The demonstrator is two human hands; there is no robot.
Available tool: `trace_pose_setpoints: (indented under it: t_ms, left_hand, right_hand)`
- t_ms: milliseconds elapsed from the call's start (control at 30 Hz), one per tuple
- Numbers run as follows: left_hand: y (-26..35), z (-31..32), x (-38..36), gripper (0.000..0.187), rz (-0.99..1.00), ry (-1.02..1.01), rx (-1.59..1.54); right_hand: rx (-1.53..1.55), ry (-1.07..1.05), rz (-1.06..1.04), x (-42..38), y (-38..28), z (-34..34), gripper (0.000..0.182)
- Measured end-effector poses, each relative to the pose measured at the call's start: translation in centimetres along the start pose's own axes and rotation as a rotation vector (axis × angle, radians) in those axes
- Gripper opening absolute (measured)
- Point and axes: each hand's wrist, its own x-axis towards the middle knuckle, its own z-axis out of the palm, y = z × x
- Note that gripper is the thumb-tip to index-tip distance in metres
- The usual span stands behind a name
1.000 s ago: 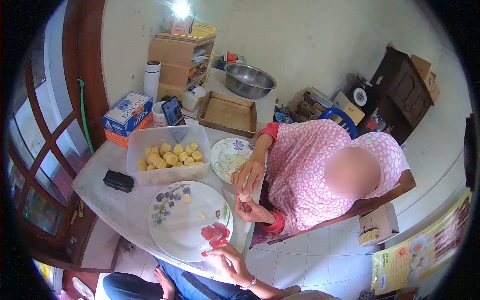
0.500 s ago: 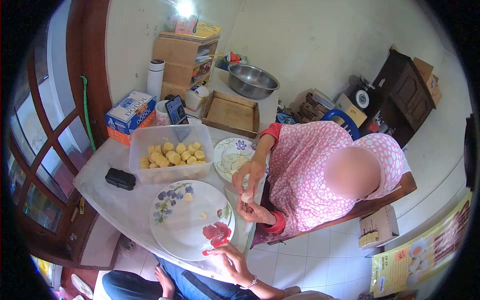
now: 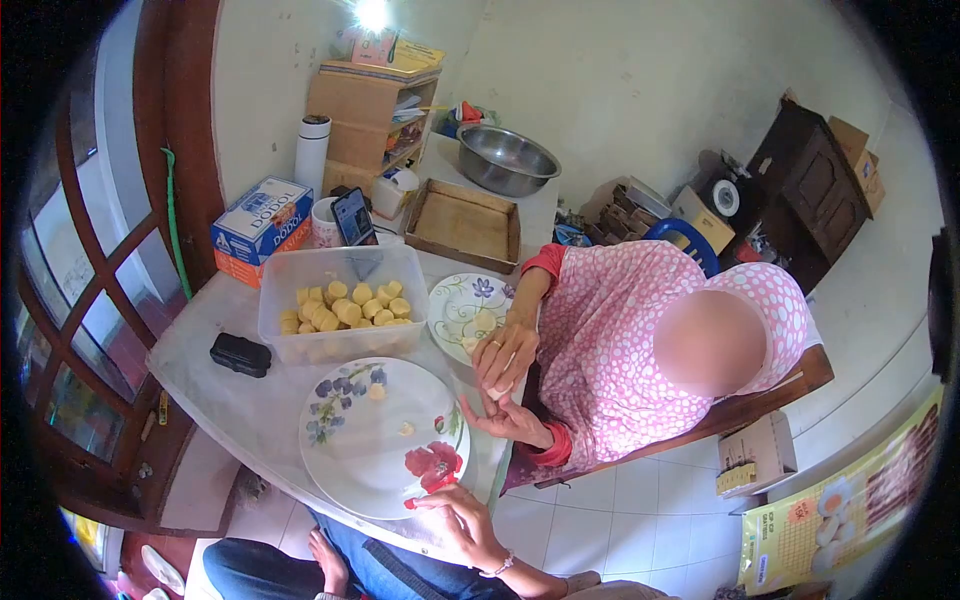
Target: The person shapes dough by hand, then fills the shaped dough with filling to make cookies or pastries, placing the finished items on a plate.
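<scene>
Plastic box (image 3: 398, 344), yellow pieces (image 3: 348, 312) inside — large floral plate (image 3: 350, 460), two pale bits (image 3: 377, 392) — right hand (image 3: 466, 524) at rim, grip unclear.

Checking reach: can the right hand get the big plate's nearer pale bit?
Probably yes: the right hand is at the near rim of the big plate, and nothing stands between it and the pale bit.

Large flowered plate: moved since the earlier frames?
No. The large flowered plate keeps its place relative to the black case on the table; the view itself shifts slightly.
</scene>
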Motion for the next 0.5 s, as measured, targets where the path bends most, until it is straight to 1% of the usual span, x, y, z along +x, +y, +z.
trace_pose_setpoints:
  t_ms: [100,167,300,367,433,500]
  left_hand:
    - [-0.3,0.3,0.1,0.064,0.014,0.027,0.007]
    - [-0.1,0.4,0.0,0.063,-0.035,0.068,-0.017]
    - [-0.3,0.4,0.0,0.064,-0.041,0.069,-0.034]
    - [0.1,0.2,-0.1,0.063,-0.011,0.046,-0.003]
    - [0.7,0.0,-0.3,0.063,-0.022,0.040,0.001]
    - [0.7,0.0,-0.3,0.063,-0.031,0.035,0.003]
  right_hand:
    - [-0.014,0.004,-0.015,0.0,-0.1,0.0,0.020]
    - [-0.005,0.009,-0.011,0.0,-0.2,0.0,0.020]
    - [-0.005,0.006,-0.011,0.1,-0.3,0.0,0.020]
    - [-0.009,0.012,-0.009,0.1,-0.5,0.0,0.020]
    - [-0.016,0.008,0.044,0.2,-0.9,0.0,0.025]
    - [-0.015,0.008,0.038,0.3,-1.0,0.0,0.025]
